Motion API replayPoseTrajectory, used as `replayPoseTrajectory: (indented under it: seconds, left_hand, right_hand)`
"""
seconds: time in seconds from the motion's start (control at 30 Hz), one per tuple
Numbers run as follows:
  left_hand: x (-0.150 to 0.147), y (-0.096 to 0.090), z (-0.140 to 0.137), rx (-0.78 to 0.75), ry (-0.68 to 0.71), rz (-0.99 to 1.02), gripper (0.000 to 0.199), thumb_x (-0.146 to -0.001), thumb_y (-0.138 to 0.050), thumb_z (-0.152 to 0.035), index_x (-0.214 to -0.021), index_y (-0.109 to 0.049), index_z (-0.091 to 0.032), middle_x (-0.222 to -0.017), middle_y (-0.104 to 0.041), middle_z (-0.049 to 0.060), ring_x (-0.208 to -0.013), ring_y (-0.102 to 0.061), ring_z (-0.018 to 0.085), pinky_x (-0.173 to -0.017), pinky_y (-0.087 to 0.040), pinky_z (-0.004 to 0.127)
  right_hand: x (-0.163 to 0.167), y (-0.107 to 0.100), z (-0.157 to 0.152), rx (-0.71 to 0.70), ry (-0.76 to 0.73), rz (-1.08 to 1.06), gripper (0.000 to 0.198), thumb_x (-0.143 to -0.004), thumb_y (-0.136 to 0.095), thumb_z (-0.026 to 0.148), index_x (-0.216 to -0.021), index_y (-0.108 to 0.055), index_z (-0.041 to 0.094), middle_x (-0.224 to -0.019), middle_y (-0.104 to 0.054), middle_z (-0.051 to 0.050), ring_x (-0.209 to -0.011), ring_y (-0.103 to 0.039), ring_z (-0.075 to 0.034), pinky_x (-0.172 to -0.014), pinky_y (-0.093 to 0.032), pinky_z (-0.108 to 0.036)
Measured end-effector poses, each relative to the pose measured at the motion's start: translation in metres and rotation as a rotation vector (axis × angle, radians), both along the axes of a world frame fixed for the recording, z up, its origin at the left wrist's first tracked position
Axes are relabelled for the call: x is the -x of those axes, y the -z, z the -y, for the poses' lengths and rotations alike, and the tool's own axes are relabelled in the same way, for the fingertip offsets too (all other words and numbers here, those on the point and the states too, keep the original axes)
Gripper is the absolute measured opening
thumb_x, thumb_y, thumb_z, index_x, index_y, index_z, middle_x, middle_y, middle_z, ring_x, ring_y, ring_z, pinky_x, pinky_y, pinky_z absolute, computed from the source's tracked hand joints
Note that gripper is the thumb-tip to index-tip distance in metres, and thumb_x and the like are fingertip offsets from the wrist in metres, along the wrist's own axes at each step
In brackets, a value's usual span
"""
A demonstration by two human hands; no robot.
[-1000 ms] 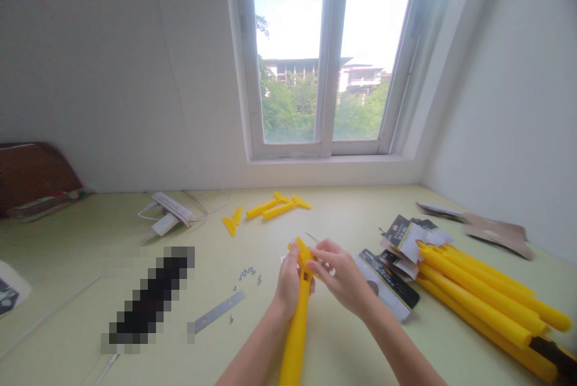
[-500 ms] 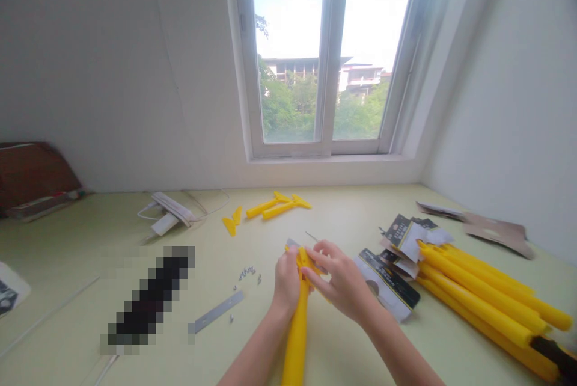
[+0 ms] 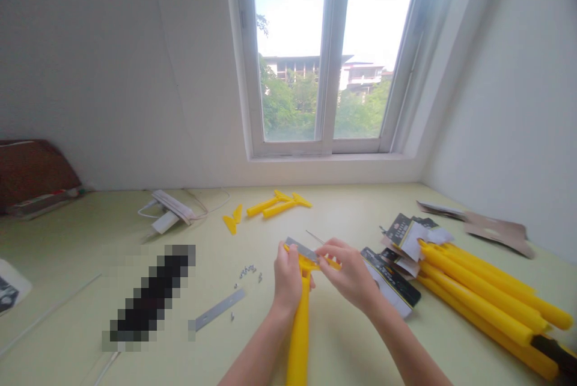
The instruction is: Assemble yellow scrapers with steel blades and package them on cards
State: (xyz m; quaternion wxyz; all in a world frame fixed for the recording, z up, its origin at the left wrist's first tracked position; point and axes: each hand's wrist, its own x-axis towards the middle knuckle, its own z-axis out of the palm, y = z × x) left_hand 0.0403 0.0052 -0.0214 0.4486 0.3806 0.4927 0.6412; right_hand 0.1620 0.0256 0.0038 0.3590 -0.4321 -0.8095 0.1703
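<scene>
- two hands are working over a pale table (image 3: 171, 362), the left hand (image 3: 287, 278) gripping the head of a yellow scraper (image 3: 298, 332), whose handle is running down toward the bottom edge of the view.
- a grey blade (image 3: 301, 246) is showing its flat face across that head, after being mostly hidden a second ago.
- the right hand (image 3: 345, 269) is shifting outward from the head's middle, its thumb and fingers narrowing on yellow plastic (image 3: 333, 264) by the blade's right end; the view is not settling whether this is the head itself or a loose piece.
- the left fingers are wrapping firmly around the other end, just beside the blade.
- with that face exposed, the blade is likely becoming easier to reach; whether anything is fastening it, the picture is not telling.
- one spare blade (image 3: 220, 310) and loose screws (image 3: 247, 270) are lying left of the hands, a thin metal rod (image 3: 312, 235) is resting just beyond them, and two small yellow pieces (image 3: 229, 225) are sitting farther back.
</scene>
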Motion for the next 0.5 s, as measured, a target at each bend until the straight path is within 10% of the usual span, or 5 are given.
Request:
replayPoseTrajectory:
  seconds: [0.5]
  left_hand:
    - [0.009, 0.007, -0.010, -0.016, 0.067, 0.076, 0.022, -0.079, -0.035, -0.044, -0.075, -0.033, -0.022, -0.043, -0.043, -0.009, -0.026, -0.042, 0.009, -0.024, -0.029, 0.017]
  right_hand:
    - [0.001, 0.013, -0.015, 0.439, -0.115, -0.298, 0.025, -0.071, -0.051, 0.036, -0.072, -0.063, 0.014, -0.067, -0.064, -0.003, -0.064, -0.057, -0.016, -0.059, -0.042, -0.023]
